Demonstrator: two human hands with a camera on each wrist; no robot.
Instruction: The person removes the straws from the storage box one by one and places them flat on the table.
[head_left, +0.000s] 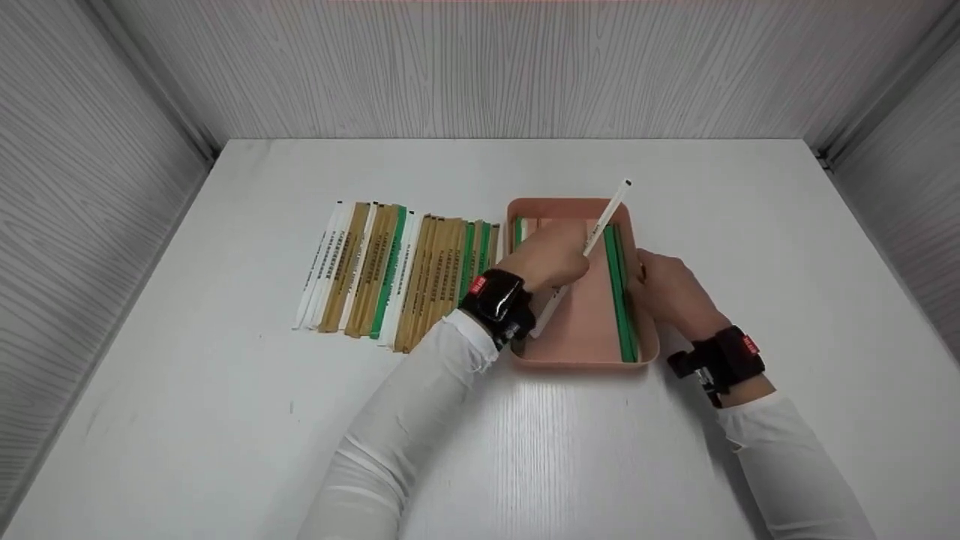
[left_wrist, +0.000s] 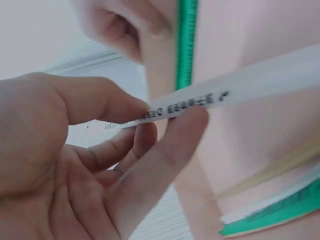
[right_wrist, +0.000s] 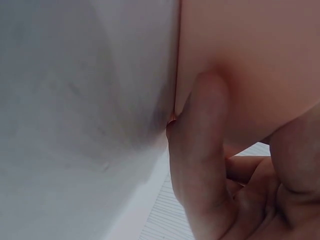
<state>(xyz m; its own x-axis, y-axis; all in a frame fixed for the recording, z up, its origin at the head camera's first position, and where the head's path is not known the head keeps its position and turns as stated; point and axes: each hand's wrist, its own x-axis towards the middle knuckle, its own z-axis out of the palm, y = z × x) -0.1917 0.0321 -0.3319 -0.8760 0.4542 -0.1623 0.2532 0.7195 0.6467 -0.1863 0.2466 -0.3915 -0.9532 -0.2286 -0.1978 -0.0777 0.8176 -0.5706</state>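
My left hand is over the pink tray and pinches a long, slim white paper-wrapped straw. The straw slants, its far end reaching past the tray's far rim; black print shows on its wrapper in the left wrist view. Thumb and fingertips press it from both sides. My right hand grips the tray's right side wall, with a finger against the pink surface in the right wrist view. Green wrapped straws lie along the tray's right inner side. The left hand partly hides straws at the tray's left side.
Left of the tray, a row of white, brown and green wrapped straws lies side by side on the white table. My left forearm crosses in front of the row's near right end. Grey wood-grain panels enclose the table's back and sides.
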